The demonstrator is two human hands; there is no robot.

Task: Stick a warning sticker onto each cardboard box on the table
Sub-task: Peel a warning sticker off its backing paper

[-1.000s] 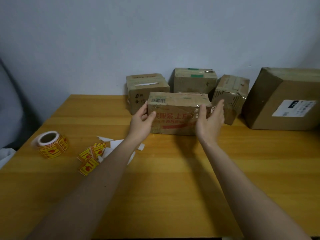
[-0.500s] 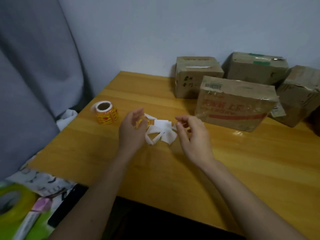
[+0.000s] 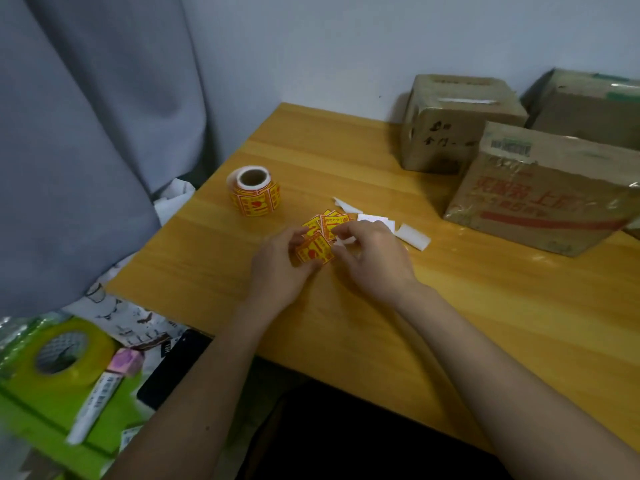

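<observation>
Head view: a wooden table [image 3: 450,306] fills the middle and right. A roll of yellow-and-red warning stickers [image 3: 254,192] stands on end near the table's left edge, at about ten o'clock from the hands. A loose strip of stickers [image 3: 317,242] lies between the two hands, and white backing scraps [image 3: 412,235] lie just beside it at about two o'clock.

Three cardboard boxes sit toward the wall at one to two o'clock. The box with red print [image 3: 540,195] is nearest. Behind it are a smaller box with black handwriting [image 3: 446,129] and a third box [image 3: 588,105], cut off by the frame edge. No sticker shows on their visible faces.

Off the table's left edge hang a grey curtain [image 3: 86,133] and, at eight o'clock, a yellow tape roll [image 3: 59,355] on green packaging.

The left hand [image 3: 277,268] curls its fingers against the strip's left end, holding it. The right hand [image 3: 374,261] bends its fingers, thumb and forefinger pinching at the strip's upper edge. Nothing stands between hands and boxes.
</observation>
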